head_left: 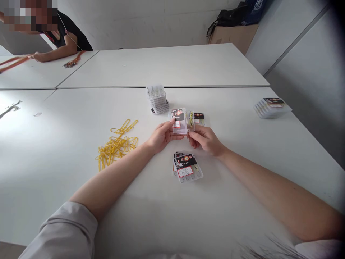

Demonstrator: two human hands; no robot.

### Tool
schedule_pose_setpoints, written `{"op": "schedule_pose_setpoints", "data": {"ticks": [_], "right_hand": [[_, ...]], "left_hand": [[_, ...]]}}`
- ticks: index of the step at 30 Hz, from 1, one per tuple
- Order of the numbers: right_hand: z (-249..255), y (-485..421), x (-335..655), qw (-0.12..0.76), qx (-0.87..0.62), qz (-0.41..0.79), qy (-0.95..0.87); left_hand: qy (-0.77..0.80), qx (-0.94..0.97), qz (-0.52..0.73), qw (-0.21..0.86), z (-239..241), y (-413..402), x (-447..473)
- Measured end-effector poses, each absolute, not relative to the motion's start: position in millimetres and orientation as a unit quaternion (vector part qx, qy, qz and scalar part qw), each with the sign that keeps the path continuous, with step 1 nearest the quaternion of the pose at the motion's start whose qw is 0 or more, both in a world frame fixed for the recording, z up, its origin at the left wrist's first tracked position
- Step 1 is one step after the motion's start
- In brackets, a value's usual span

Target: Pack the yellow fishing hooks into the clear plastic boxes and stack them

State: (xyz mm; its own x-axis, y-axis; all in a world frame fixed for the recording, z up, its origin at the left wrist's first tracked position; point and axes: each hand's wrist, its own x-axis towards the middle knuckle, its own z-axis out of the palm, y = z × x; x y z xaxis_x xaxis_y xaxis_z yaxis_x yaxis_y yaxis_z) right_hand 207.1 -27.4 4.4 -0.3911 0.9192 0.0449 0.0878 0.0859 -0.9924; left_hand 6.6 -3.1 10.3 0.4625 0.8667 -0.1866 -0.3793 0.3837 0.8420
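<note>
A small clear plastic fishing hook box (179, 125), its black, red and white label showing, is held between my two hands above the table. My left hand (161, 136) is closed on its left side, thumb on the label. With thumb and fingers pinched, my right hand (206, 139) grips the lower right edge, by a part with something yellow in it. The box seems to be hinged open; I cannot tell fully. Behind it lies another labelled box (199, 118), partly hidden. Nearer to me, a few labelled hook boxes (188, 168) overlap on the table.
A stack of clear boxes (156, 98) stands beyond my hands. Yellow looped cords (117, 145) lie in a heap at left. More labelled boxes (271, 107) sit at the right edge of the white table (231, 201). Across, a co-worker's hand (39, 57) is near orange cords (73, 61).
</note>
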Motion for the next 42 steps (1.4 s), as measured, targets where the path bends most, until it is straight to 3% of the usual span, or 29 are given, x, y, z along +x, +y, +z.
{"op": "schedule_pose_setpoints", "data": {"ticks": [11,19,34,42], "right_hand": [[1,-20,208,0.477,-0.434,0.543,-0.537],[2,-12,205,0.496,-0.467,0.547,-0.487],[3,-1,219,0.399,-0.434,0.613,-0.526],[-3,-9,211,0.436,-0.436,0.562,-0.551]], "left_hand": [[0.366,0.419,0.432,0.71,12,-12,12],[0.397,0.485,0.418,0.658,6,-12,14],[0.386,0.488,0.396,0.676,0,-5,10],[0.375,0.475,0.384,0.697,0,-2,7]]}}
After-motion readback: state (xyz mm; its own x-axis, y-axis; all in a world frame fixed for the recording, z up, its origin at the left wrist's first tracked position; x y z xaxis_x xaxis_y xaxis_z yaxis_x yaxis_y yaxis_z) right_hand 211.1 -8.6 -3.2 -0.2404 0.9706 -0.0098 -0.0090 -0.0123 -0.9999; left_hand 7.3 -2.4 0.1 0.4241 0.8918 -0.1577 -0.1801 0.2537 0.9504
